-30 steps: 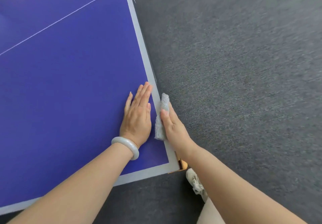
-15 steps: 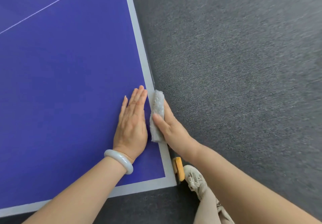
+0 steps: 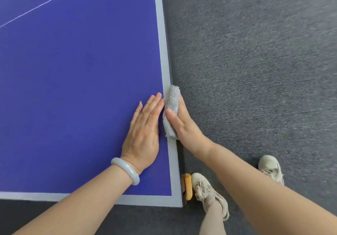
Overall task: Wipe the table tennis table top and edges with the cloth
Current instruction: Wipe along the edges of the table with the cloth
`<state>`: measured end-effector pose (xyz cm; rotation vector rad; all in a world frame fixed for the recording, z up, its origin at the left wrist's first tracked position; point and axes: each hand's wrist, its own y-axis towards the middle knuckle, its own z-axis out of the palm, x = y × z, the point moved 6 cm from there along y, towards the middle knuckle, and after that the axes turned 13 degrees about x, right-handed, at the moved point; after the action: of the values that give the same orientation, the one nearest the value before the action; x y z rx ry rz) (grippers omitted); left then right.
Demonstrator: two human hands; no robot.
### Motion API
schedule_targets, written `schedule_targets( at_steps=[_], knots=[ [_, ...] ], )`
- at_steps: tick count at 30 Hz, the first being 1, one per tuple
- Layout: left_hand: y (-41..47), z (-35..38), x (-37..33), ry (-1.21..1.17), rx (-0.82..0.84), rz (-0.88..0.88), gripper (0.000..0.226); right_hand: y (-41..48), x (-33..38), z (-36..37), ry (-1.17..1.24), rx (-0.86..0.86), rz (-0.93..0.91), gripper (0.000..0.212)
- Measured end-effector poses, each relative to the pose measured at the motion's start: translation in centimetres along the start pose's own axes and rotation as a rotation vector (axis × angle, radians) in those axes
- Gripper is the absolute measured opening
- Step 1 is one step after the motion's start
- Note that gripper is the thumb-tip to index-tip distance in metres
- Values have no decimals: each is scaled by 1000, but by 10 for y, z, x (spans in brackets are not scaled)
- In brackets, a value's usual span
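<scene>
The blue table tennis table [image 3: 73,88] fills the left of the head view, with a white border along its right and near edges. A folded grey cloth [image 3: 171,107] is wrapped over the right side edge. My right hand [image 3: 184,125] grips the cloth there, thumb on top and fingers down the table's side, mostly hidden. My left hand [image 3: 144,132] lies flat on the blue top just left of the cloth, fingers straight, a pale bangle on the wrist.
Grey carpet [image 3: 255,70] covers the floor to the right and in front. My two feet in pale shoes [image 3: 209,194] stand by the table's near right corner. An orange wheel [image 3: 187,185] shows under that corner.
Both hands with the cloth have stayed on the right edge while the view has swung; the near corner now sits farther below them and both feet show.
</scene>
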<state>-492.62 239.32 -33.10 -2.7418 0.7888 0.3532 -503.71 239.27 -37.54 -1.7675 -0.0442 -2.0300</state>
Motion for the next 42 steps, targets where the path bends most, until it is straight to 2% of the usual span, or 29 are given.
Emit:
schedule_targets(
  at_steps=[2,6,10,14,16,21,24,26,30,33,36,37,39,40,42],
  knots=[
    [1,-1,1,14,6,-26,55,-12,-4,6,-41,78,-44,65],
    [0,0,-1,39,19,-76,55,-91,-37,35,-100,270,-42,78],
    [-1,1,-5,64,46,-88,56,-140,-52,51,-261,377,-148,80],
    [-2,0,-4,60,44,-104,56,-164,-76,58,-692,321,-293,80],
    [-1,0,-4,62,35,-100,56,-165,-86,59,-751,279,-303,77],
    [-1,-1,-6,64,2,-74,55,-146,-82,61,-606,247,-218,78],
    [-2,-2,-7,61,-14,-69,55,-142,-72,57,-387,317,-181,93],
    [-2,-2,-6,53,-18,-61,55,-145,-65,57,-250,329,-145,92],
    [-3,-1,-5,46,-25,-56,55,-146,-52,70,-72,223,-50,84],
    [-1,-1,-2,52,-19,-46,53,-105,-39,56,81,112,-5,73],
    [-1,-1,-2,59,-12,-47,53,-55,-31,22,386,-17,96,59],
    [-2,-1,-2,60,-12,-49,53,-49,-31,19,402,-59,95,56],
    [-1,-2,-2,48,-13,-51,53,-61,-22,35,141,-86,-25,48],
    [-2,-1,-1,43,-11,-52,53,-77,-25,52,-11,-85,-92,48],
    [-1,-1,-1,50,-8,-49,54,-109,-34,76,-113,-121,-156,57]
  ],
)
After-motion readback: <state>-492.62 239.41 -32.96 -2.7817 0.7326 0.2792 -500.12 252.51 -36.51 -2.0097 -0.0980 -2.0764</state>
